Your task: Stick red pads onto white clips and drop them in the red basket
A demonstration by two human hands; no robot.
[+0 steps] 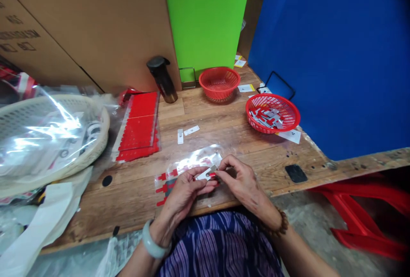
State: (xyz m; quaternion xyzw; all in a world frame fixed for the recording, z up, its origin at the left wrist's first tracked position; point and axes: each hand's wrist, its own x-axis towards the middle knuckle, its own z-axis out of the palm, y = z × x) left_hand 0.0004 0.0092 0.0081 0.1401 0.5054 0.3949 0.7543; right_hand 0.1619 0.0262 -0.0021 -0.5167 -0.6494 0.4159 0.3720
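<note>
My left hand [188, 187] is closed on a small white and silver plate [205, 174], held just above the table near its front edge. From the other side, my right hand [240, 178] pinches at a small red piece [212, 175] lying against the plate; its fingertips touch the plate's right end. Under my hands lies a clear sheet with red shapes [162, 189], partly covered by them. Beyond it, a small white plate with a grey end [180, 136] and a white label [191, 130] lie flat side by side.
A red basket [296, 119] holds several red and silver pieces. Behind it stand another red basket [221, 94] and a black flask [165, 82]. At left are stacked red sheets [139, 119] and a plastic-covered cream basket [104, 131]. Green [205, 16] and blue [333, 63] panels rise behind.
</note>
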